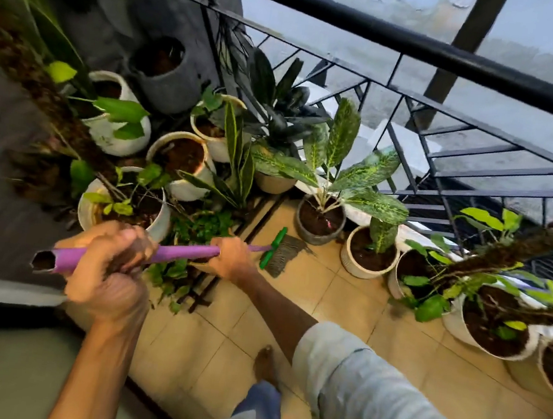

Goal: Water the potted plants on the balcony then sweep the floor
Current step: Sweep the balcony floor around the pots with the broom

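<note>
While both hands, left hand (113, 270) and right hand (228, 255), clasp the purple plastic broom handle (180, 255), short strokes should keep its green-headed bristles (280, 254) clear of the pots.

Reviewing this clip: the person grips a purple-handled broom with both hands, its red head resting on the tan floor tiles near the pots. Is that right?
Not quite. The head view shows the broom head is green, not red. The rest holds: left hand and right hand both grip the purple handle, head on the tan tiles near the pots.
</note>
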`<action>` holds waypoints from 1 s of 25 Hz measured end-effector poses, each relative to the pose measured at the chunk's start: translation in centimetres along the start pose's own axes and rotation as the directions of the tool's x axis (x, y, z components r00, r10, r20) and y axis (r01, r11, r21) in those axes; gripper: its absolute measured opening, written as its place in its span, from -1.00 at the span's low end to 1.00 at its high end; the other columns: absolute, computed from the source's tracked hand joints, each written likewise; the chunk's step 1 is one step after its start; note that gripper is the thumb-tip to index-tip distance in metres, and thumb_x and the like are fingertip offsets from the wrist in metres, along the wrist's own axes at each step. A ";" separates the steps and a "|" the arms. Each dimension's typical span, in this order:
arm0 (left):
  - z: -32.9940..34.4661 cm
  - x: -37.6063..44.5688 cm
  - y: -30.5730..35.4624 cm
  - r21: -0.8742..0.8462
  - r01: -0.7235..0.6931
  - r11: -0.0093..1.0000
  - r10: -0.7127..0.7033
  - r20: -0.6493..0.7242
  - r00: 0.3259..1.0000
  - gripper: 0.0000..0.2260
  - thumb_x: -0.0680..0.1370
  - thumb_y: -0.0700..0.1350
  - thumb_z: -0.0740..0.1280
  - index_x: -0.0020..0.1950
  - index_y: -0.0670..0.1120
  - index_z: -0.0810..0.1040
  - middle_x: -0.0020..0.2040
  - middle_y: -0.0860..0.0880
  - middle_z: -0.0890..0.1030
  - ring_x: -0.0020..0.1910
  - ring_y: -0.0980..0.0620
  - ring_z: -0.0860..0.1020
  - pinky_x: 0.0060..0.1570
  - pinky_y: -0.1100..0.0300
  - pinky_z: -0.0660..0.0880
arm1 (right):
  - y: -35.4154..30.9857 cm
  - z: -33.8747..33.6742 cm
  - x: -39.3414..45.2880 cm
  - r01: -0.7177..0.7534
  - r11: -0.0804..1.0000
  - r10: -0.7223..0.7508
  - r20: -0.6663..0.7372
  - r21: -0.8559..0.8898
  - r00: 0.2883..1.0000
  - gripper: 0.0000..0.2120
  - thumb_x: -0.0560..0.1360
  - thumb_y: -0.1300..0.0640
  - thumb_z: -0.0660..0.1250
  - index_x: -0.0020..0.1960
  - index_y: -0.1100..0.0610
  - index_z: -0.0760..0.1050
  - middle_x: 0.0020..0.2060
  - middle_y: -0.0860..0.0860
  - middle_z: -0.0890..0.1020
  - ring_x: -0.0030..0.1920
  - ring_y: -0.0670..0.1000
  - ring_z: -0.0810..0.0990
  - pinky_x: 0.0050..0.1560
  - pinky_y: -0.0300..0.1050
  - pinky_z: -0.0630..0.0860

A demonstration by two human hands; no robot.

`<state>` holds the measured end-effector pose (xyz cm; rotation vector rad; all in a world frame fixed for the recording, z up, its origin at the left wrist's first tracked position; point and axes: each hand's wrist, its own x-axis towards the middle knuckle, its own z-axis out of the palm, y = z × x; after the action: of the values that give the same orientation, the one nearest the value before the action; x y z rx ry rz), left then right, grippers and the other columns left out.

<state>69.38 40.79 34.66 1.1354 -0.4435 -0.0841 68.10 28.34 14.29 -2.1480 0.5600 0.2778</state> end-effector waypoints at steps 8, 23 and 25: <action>6.8 -5.1 -7.0 -0.115 0.372 0.921 -0.379 -0.046 0.924 -0.64 0.43 -0.16 0.23 -0.52 0.04 0.20 -0.60 0.09 0.14 -0.63 0.06 0.09 -0.50 0.22 0.09 | 15.7 -2.5 -9.3 -0.169 0.984 0.166 -0.060 -0.052 0.984 -0.78 0.54 0.07 0.36 0.12 0.11 0.68 -0.10 0.11 0.69 -0.08 0.16 0.67 0.01 0.20 0.65; 42.5 -45.8 -25.4 -0.001 0.835 0.550 -0.781 0.355 0.515 -0.76 0.40 -0.20 0.43 -0.41 -0.12 0.43 -0.44 -0.11 0.41 -0.27 -0.12 0.51 0.00 0.12 0.51 | 62.9 -18.0 -48.7 -0.787 0.613 0.784 -0.165 0.062 0.598 -0.70 0.60 0.07 0.32 0.20 0.22 0.66 0.15 0.27 0.66 0.21 0.32 0.62 0.20 0.09 0.54; 45.6 -47.9 -25.2 0.036 0.825 0.565 -0.755 0.426 0.499 -0.78 0.49 -0.25 0.27 -0.36 -0.13 0.47 -0.43 -0.13 0.46 -0.21 -0.12 0.57 0.07 0.12 0.53 | 65.9 -19.2 -51.3 -0.804 0.586 0.803 -0.212 0.105 0.557 -0.71 0.61 0.05 0.32 0.18 0.22 0.65 0.12 0.25 0.68 0.19 0.29 0.63 0.17 0.08 0.55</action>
<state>12.25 4.65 13.70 1.0635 -0.2153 -1.1953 -8.85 -6.28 -0.77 -1.7826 1.7031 0.5163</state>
